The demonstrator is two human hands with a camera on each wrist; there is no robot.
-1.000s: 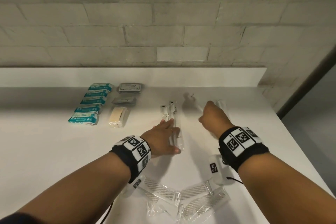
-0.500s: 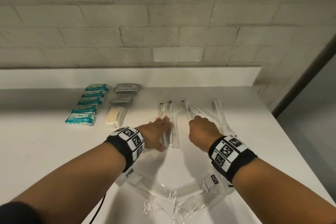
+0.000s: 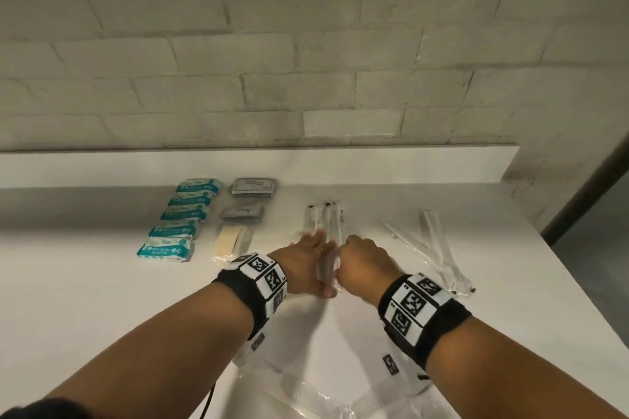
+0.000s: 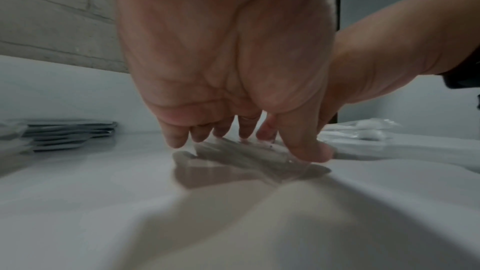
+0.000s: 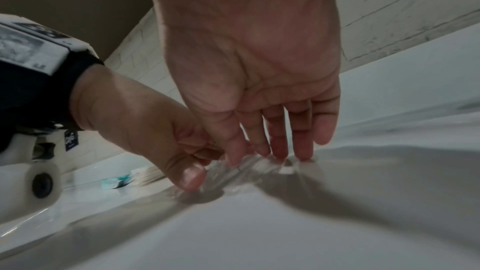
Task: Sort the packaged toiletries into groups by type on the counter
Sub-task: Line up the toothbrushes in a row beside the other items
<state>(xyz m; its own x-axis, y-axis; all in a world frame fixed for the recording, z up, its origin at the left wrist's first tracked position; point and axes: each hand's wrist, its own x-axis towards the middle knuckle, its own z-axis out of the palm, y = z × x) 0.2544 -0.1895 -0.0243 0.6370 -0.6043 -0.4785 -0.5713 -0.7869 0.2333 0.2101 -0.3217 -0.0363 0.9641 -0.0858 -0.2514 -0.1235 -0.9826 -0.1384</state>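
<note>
A bundle of clear-wrapped toothbrushes (image 3: 328, 221) lies lengthwise on the white counter (image 3: 102, 282), just right of centre. My left hand (image 3: 306, 258) rests on its near end from the left, fingers straight, thumb pressing the wrap (image 4: 233, 151). My right hand (image 3: 360, 255) comes in from the right with straight fingers, their tips on the same wrappers (image 5: 249, 167). Neither hand curls round anything. Two or three more toothbrush packets (image 3: 432, 248) lie fanned out further right. The bundle's near end is hidden between the hands.
At back left stand a row of teal packets (image 3: 180, 221), grey sachets (image 3: 253, 187) and a beige wrapped item (image 3: 229, 241). Clear-wrapped combs (image 3: 340, 398) lie near the front edge under my wrists. The counter ends at right (image 3: 544, 265); a brick wall backs it.
My right hand has left the packets at right and moved left to the central toothbrush bundle, meeting the left hand. The left hand stayed on the bundle.
</note>
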